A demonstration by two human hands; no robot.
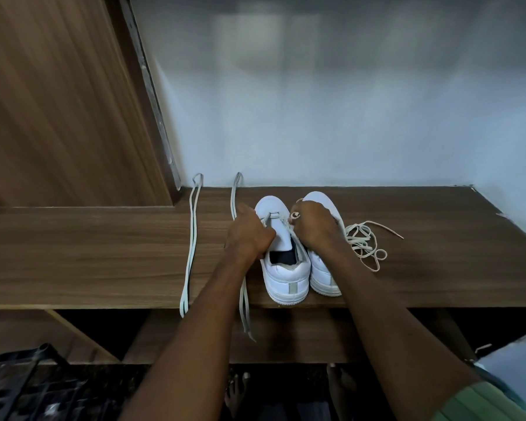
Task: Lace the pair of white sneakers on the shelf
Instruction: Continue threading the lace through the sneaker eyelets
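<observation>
Nearest, at the shelf (104,256) front edge: heels of two white sneakers, side by side. Left sneaker (283,253) barely begun, one lace bar across the lowest eyelets near the toe, upper eyelets unthreaded as far as visible. Left hand (249,232) curled on the lace (240,192) beside the tongue; right hand (313,226) pinching the other end above it. Right sneaker (325,268) mostly hidden, lacing unclear. Right of it, a loose tangled lace (365,241). Far left, a doubled spare lace (192,238) running back to the wall.

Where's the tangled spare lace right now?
The tangled lace lies loose on the wooden shelf, in the head view just right of the right sneaker and the right hand.
</observation>
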